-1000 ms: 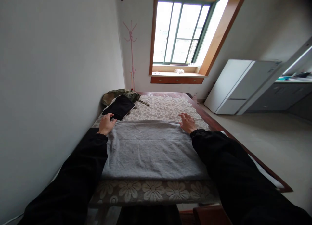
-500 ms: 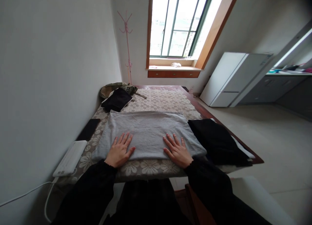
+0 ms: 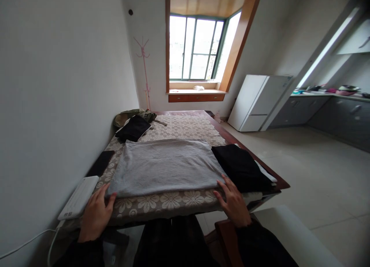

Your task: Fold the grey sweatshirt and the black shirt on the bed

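A grey piece of fabric (image 3: 167,167), folded into a wide rectangle with light creases, lies flat on the patterned tablecloth (image 3: 170,200). At its near left corner is my left hand (image 3: 97,211), thumb apart from the fingers, between the fabric and a white power bank (image 3: 79,197). My right hand (image 3: 233,201) is at the near right corner, fingers stretched out and thumb apart. Its fingertips reach the fabric's edge. Whether either hand presses on the fabric is hard to tell. Just right of the fabric sits a folded black garment (image 3: 241,167).
A black phone-like slab (image 3: 101,163) lies by the left wall. Farther back are a black folded cloth (image 3: 133,128) and an olive bag (image 3: 124,116). A white cable (image 3: 27,242) runs from the power bank. A chair (image 3: 228,240) stands at the near right.
My hands have moved off the middle of the grey fabric, outward and toward me, to its two near corners. The view has tilted up and shifted right.
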### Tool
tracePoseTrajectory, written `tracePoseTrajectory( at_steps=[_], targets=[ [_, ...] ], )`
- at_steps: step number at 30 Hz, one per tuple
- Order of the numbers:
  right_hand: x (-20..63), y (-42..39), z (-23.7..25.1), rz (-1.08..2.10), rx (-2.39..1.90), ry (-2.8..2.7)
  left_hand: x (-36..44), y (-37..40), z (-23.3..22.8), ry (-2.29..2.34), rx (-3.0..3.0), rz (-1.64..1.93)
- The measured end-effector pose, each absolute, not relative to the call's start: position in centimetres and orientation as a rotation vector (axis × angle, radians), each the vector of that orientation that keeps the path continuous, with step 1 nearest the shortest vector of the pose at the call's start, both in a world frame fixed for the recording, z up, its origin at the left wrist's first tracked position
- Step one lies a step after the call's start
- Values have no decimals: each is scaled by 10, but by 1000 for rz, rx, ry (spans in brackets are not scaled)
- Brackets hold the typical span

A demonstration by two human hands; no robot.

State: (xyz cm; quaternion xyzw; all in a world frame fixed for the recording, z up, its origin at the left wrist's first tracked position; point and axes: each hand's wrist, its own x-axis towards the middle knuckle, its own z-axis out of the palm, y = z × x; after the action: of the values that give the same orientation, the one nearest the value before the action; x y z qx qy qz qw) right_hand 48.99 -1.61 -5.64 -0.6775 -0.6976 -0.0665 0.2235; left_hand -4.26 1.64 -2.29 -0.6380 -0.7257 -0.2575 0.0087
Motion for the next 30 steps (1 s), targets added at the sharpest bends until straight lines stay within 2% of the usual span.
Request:
tracePoseTrajectory(
  at_steps=[4, 10, 18, 30],
  targets=[
    [496, -30, -56, -220, -1970, -1701, -52, 2, -5, -2524, -1846, -852],
    [490, -22, -41, -149, -2092, -1648, -47, 11, 5, -2612, -1853, -941],
    [490, -19, -39, -223, -2152, -1710, -61, 30, 8, -2736, -1900, -833],
    [524, -4, -54, -408, -2227, -1909, -65, 30, 14, -2920, -1878, -951]
  ],
)
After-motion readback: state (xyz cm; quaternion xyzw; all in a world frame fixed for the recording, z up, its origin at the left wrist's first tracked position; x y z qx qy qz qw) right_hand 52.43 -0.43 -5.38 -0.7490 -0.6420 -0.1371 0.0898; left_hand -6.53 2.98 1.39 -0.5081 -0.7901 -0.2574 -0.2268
